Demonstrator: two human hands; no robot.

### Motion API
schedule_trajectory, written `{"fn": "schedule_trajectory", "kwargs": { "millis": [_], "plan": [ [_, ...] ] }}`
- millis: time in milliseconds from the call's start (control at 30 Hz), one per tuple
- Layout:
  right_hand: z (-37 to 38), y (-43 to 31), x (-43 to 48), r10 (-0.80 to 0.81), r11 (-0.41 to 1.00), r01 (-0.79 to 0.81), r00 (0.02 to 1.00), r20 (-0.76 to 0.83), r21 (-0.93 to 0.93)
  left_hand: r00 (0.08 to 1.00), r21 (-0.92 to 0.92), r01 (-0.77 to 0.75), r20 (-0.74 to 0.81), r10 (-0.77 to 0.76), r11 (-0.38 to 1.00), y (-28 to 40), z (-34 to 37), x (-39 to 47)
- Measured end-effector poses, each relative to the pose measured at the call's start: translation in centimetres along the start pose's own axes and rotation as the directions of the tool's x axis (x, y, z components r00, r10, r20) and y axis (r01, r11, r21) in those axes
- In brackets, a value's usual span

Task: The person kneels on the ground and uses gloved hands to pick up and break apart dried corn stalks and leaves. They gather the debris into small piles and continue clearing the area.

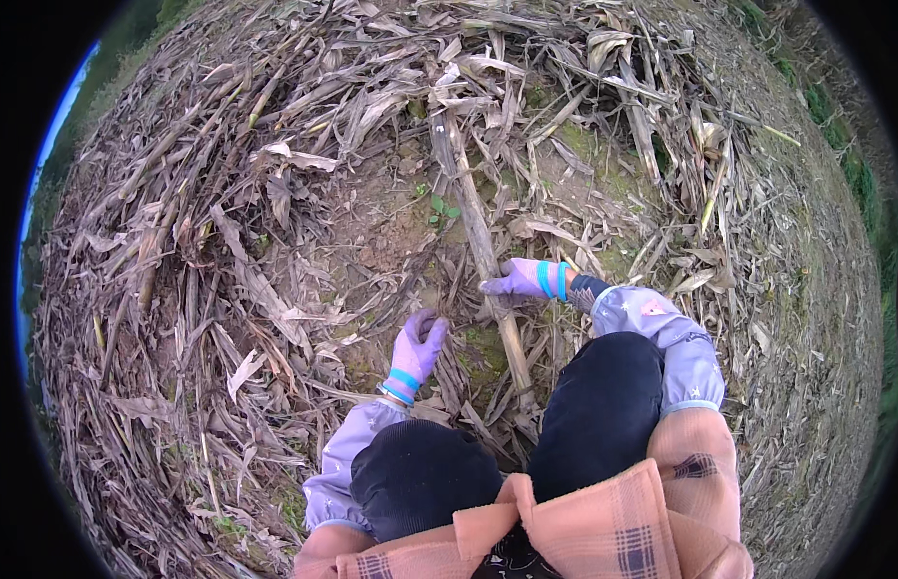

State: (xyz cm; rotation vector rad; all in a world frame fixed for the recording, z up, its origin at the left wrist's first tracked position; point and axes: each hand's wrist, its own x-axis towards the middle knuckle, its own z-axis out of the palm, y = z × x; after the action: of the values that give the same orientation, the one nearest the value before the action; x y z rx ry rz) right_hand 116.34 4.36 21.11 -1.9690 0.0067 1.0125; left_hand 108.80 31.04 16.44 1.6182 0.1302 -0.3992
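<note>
A long dry corn stalk (475, 224) runs from the upper middle of the view down between my knees. My right hand (518, 281), in a lilac glove with a blue cuff, grips it around its lower middle. To the left of the stalk is my left hand (418, 347), gloved alike, low over the dry leaves. Its fingers curl inward with thumb and fingertips close together; whether something thin is pinched there I cannot tell.
Heaped dry corn stalks and leaves (196, 166) cover the ground at the left, and another heap (637, 87) lies at the upper right. A small green seedling (442, 208) grows from bare soil (391, 217) beside the stalk. My dark-trousered knees (601, 391) are bent close behind my hands.
</note>
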Motion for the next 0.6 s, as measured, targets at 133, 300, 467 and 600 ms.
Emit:
{"fn": "schedule_trajectory", "kwargs": {
  "millis": [133,300,467,600],
  "plan": [
    [3.5,-3.9,0.7,-0.089,0.986,0.065,0.985,0.149,0.155,0.958,-0.312,0.150,0.281,-0.060,0.938,1.1,2.5,0.6],
    [2.0,-5.0,2.9,0.012,0.838,-0.083,0.991,0.134,0.540,0.990,-0.211,0.081,0.130,-0.054,0.974,2.3,0.9,-0.5],
    [0.7,-7.8,7.6,-0.068,0.673,-0.064,0.987,0.147,0.737,1.000,0.516,-0.010,0.015,0.002,0.857,4.2,-2.4,-4.0],
    [4.4,-8.2,10.3,-0.077,0.566,-0.096,0.983,0.168,0.819,0.997,0.674,-0.064,0.009,0.078,0.736,5.8,-5.4,-7.0]
  ]
}}
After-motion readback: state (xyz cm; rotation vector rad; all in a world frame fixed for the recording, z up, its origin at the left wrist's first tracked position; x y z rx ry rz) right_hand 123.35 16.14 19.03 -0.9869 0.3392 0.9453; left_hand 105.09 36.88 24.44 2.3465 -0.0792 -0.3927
